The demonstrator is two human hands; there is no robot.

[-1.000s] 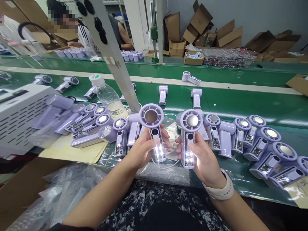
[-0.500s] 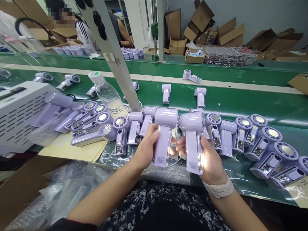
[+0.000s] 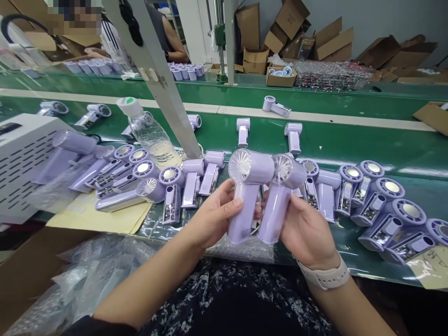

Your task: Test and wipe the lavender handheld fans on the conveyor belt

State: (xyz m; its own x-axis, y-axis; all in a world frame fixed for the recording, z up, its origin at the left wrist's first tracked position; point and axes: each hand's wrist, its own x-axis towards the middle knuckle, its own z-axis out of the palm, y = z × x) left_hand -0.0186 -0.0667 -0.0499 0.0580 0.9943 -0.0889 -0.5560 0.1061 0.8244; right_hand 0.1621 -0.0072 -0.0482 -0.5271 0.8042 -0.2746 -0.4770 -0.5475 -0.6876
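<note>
In the head view, my left hand (image 3: 215,219) grips a glossy lilac plastic handheld fan (image 3: 243,210) by its straight handle, thumb laid across the front and the other fingers wrapped behind. My right hand (image 3: 310,233), with a pale perforated wrist strap (image 3: 325,276) below it, holds a second lilac handheld fan (image 3: 276,212); my thumb is at the right side of its handle, and most of those fingers are hidden behind it. Both fans are held up over the middle of the near edge of the green, plastic-covered desk (image 3: 350,252), barrel heads uppermost, round clear finned grilles turned to the left. The left head overlaps the right one in my sight; I cannot tell whether they touch.

To my right, a row of lilac fans with shiny metal discs (image 3: 392,187) runs towards the desk's right end. On the left, a cluster of similar fans (image 3: 143,169) lies beside and partly over a yellow paper sheet (image 3: 105,217), with a clear plastic bottle with a white cap (image 3: 150,135) behind it and a slotted white metal box (image 3: 21,172) at the desk's left end. Beyond the far edge, more lilac fans (image 3: 294,137) lie spaced along a long green surface (image 3: 262,133).
</note>
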